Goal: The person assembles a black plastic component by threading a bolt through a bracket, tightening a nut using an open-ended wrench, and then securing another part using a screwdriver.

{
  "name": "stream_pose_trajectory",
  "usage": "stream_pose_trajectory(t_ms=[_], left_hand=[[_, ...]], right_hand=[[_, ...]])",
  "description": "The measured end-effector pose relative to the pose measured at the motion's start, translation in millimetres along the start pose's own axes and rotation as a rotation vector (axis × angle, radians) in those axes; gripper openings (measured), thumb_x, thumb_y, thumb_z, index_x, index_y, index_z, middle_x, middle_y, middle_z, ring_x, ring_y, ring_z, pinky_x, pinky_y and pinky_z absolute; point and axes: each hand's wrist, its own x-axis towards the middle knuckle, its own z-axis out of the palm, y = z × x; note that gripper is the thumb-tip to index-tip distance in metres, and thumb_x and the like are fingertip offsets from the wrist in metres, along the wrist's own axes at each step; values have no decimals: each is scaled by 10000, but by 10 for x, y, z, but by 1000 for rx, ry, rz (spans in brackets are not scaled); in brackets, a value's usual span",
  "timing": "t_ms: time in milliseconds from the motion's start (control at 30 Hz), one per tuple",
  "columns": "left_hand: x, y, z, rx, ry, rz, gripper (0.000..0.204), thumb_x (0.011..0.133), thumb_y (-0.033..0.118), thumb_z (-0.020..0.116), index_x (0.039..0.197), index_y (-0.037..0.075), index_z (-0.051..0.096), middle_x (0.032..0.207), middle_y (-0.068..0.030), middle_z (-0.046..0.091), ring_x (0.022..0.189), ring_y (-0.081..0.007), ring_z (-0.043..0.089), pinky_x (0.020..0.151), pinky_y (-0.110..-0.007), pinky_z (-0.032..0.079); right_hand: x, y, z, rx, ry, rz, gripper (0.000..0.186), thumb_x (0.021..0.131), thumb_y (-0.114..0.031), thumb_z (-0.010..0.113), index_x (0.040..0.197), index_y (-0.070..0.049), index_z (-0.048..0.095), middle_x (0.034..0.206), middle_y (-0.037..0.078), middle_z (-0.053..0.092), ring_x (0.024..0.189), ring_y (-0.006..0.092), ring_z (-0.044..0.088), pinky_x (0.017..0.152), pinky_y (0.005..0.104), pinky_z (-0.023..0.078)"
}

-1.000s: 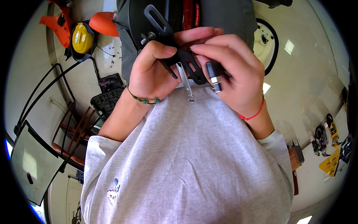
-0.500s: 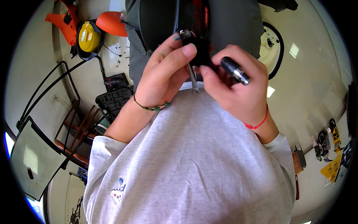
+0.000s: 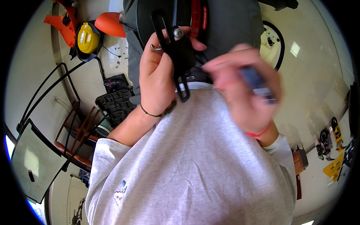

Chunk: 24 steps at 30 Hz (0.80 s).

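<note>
My left hand point(image 3: 155, 77) is closed around a black slotted bracket point(image 3: 181, 56), tilted over my lap. A round silver bolt head point(image 3: 179, 33) shows near the bracket's upper slot. By my left fingers juts the hooked silver end of a tool, perhaps a wrench point(image 3: 155, 48), its rest hidden. To the right, apart from the bracket, my right hand point(image 3: 243, 97) is smeared by motion. It grips a dark handle with a silver end point(image 3: 257, 82); its working end cannot be made out. Beneath the hands, a black curved part with a red reflector point(image 3: 204, 17) lies on my lap.
At the far left are a yellow-domed part point(image 3: 88, 37) and orange shell pieces point(image 3: 110, 24). An opened black tool case point(image 3: 114, 107) lies left of my forearm, near a brown chair point(image 3: 77, 131). A white, black-rimmed part point(image 3: 270, 45) rests on the floor at right.
The bracket has turned in my left hand, showing its slots and bolt head. My right hand has drawn away to the right and down with the dark-handled tool.
</note>
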Motion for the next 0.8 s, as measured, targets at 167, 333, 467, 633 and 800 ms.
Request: stream_pose_trajectory(t_ms=[167, 333, 467, 633, 800], left_hand=[[57, 39, -192, 21, -180, -39, 372, 953, 233, 393, 1204, -28, 477, 927, -144, 631, 865, -141, 593, 765, -235, 453], [63, 133, -215, -16, -182, -148, 417, 972, 287, 364, 1238, -20, 458, 952, -142, 625, 673, -69, 565, 461, -143, 340], [55, 116, -214, 4, -177, -122, 332, 979, 236, 373, 1209, 0, 420, 973, -176, 620, 585, -72, 494, 462, -159, 344], [53, 86, -239, 38, -177, -76, 287, 955, 227, 411, 1189, 61, 390, 1096, -290, 558, 582, -113, 445, 486, -188, 328], [67, 87, -269, -33, -208, -95, 205, 959, 180, 398, 1152, 115, 399, 1111, -297, 549, 601, -133, 460, 494, -197, 320]], right_hand=[[271, -141, -254, 105, 654, 155, 555, 960, -369, 252, 1074, 102, 524, 810, 143, 562, 603, 126, 480, 553, 237, 394], [0, -14, -645, 14, 292, 183, 564, 961, -384, 269, 1074, 105, 528, 760, 101, 513, 587, 138, 457, 548, 242, 383], [-38, -28, -409, 357, 315, 293, 482, 966, -341, 305, 1057, 80, 519, 709, 93, 480, 597, 158, 484, 519, 249, 392], [-26, 26, -272, 254, 248, 75, 373, 960, -273, 349, 1053, 54, 502, 827, 147, 485, 623, 210, 534, 500, 275, 425], [-60, 31, -265, 249, 137, -46, 339, 957, -259, 354, 1029, 38, 502, 818, 151, 463, 571, 205, 530, 457, 273, 421]])
